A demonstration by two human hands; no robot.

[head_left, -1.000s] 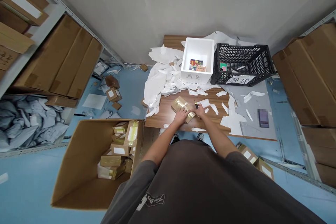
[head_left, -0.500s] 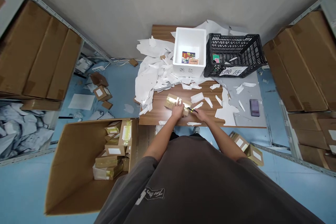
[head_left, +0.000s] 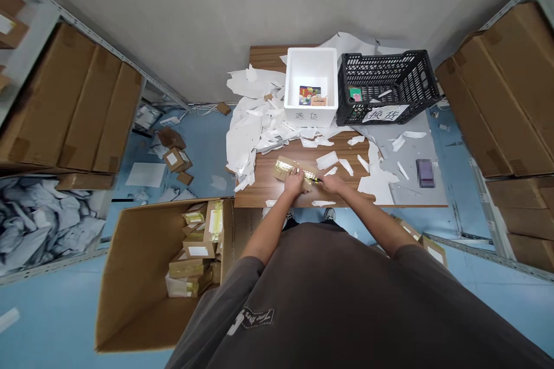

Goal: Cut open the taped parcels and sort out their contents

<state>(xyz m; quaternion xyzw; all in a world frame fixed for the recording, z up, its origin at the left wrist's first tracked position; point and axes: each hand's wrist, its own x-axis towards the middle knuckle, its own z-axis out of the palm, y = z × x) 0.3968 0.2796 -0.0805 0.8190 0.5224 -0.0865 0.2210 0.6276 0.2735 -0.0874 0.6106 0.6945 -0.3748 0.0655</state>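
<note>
A small brown cardboard box [head_left: 283, 167] wrapped in shiny yellowish tape lies on the wooden table near its front edge. My left hand [head_left: 295, 182] presses on the box, its fingers bent over the top. In my right hand [head_left: 332, 184] is a black and yellow utility knife [head_left: 317, 180], pointing left at the right part of the box. Whether the blade is in the tape is too small to make out. Torn white paper scraps [head_left: 327, 160] lie just beyond the knife.
A white foam bin [head_left: 310, 117] with small colourful packs stands at the back, beside a black plastic crate [head_left: 385, 105]. Torn white paper [head_left: 244, 132] is heaped at left. A large open carton [head_left: 130, 271] of parcels sits at lower left. A purple pixelated item [head_left: 426, 173] lies at right.
The view has shifted slightly. My right hand and the knife have come a little nearer the box's right part, while my left hand stays on the box.
</note>
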